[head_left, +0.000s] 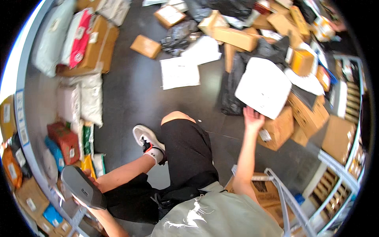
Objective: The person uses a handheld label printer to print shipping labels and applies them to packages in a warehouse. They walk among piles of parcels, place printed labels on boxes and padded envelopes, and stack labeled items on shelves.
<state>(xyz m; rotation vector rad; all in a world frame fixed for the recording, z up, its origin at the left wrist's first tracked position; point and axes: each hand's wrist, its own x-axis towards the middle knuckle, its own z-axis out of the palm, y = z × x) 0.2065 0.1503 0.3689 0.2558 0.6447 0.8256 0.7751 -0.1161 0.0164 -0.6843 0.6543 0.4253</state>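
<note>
My left hand (95, 184) is closed around a dark grey handheld device (83, 187) at the lower left, its rounded back turned up towards me. Most of the fingers are hidden behind it. At the right, my right hand (254, 119) reaches out with its fingers at the near edge of a white mailer bag (264, 87). Whether the fingers grip the bag or only touch it is not clear. Just right of that hand sits a cardboard box (276, 129) with a white label. A black plastic bag (233, 89) lies left of the mailer.
Parcels heap up at the upper right, among them a long cardboard box (235, 38). A flat white mailer (180, 73) and a small carton (145, 46) lie on the dark floor. Parcels line a grey metal frame (22, 118) at left. Metal rails (288, 201) stand right of my body.
</note>
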